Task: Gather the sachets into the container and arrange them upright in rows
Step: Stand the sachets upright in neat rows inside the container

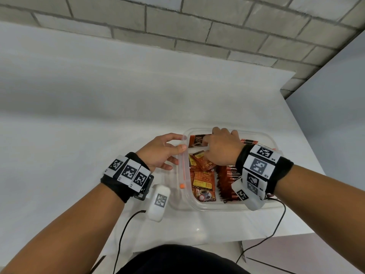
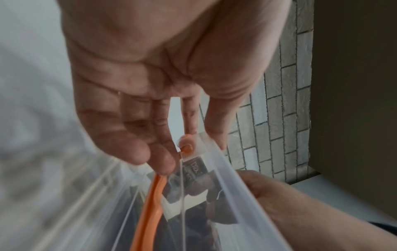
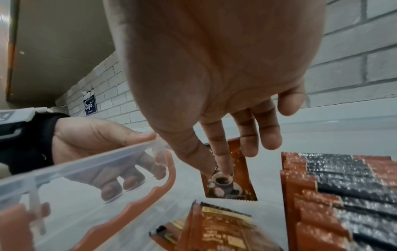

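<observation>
Standing at the far left end of the clear plastic container [image 1: 227,209] is a brown sachet [image 1: 197,141] printed with a coffee cup, and the right hand [image 1: 221,148] reaches down into the box with its thumb and forefinger on that sachet's face; the right wrist view shows the two fingertips [image 3: 223,168] against it while the other fingers hang loose, but whether they pinch it or only touch it cannot be told. Nearer in the same left column, loose sachets [image 1: 203,175] lie tilted and overlapping, some flat on the floor of the box. Along the right side a packed row of sachets [image 1: 229,180] stands on edge, orange and black, partly hidden under the right wrist band [image 1: 258,167]. The left hand [image 1: 160,153] grips the container's left wall, thumb over the rim and fingers curled outside against the orange clip handle [image 1: 183,171]; in the left wrist view this handle and the plastic are blurred, and the sachets behind them show only as dark shapes. The container sits near the front right part of a white table [image 1: 98,115], which meets a wall of pale grey brick [image 1: 197,26]. A blue sign [image 3: 89,105] hangs on that wall, its lettering small. Black cables [image 1: 122,234] trail from both wrists over the table's front edge.
</observation>
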A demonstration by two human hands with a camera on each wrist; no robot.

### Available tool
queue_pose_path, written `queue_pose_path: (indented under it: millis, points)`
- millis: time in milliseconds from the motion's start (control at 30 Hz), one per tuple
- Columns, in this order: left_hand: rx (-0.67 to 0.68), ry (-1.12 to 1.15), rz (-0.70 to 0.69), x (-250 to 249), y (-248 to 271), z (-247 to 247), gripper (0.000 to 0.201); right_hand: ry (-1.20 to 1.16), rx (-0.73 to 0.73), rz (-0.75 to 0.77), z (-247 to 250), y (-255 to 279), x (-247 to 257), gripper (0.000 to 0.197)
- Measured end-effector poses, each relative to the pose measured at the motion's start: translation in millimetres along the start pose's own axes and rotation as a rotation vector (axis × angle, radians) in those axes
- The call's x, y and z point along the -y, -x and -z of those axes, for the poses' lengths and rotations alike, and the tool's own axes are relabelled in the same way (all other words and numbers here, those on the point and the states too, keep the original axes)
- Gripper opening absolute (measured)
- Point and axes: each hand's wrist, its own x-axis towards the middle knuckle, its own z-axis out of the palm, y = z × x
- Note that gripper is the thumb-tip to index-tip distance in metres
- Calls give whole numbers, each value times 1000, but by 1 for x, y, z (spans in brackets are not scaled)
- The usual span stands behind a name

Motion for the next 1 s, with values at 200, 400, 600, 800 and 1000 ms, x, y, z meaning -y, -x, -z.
queue_pose_path:
  millis: [200,400,600,800,1000]
  points:
    - [2,-9,-5,1,-1,0,21,72,27,53,5,3,-2,28]
    - [-5,-8,-8,3,-2,1,24,240,222,194,3,-3,17,57]
    - [-9,-8,-6,4,-3,0,27,370,347,235,-6,-11,32,102]
    - [-5,7,-2,5,-4,1,29,475,365,240,-19,-1,35,125]
    - [-2,13,-3,4,-4,1,26,341,231,241,-30,1,35,92]
